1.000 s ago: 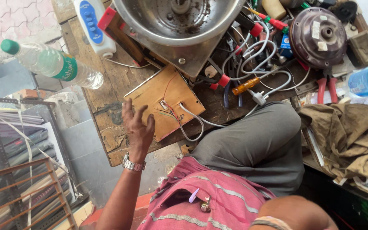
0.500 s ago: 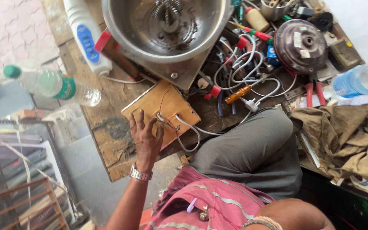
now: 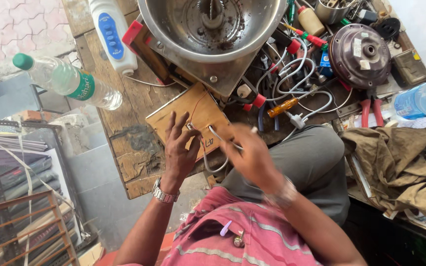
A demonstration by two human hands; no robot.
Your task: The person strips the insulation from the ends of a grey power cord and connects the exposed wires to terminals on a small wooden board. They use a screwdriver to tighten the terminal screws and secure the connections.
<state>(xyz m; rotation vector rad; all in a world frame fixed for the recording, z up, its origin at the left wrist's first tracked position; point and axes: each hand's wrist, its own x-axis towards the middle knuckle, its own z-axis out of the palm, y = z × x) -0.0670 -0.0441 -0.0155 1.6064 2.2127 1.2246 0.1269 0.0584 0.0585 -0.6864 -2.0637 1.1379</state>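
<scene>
I find the left hand spread flat, pinning the wooden board on the surface. The right hand, blurred, pinches a white wire over the board. Wiring looks unfinished; loose leads remain.

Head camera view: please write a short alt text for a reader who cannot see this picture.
Seen from above, a person's left hand rests on a small wooden board on a cluttered workbench, while the blurred right hand holds a thin white wire beside it. A large steel bowl, a plastic water bottle, red-handled pliers and tangled cables surround them.
</scene>
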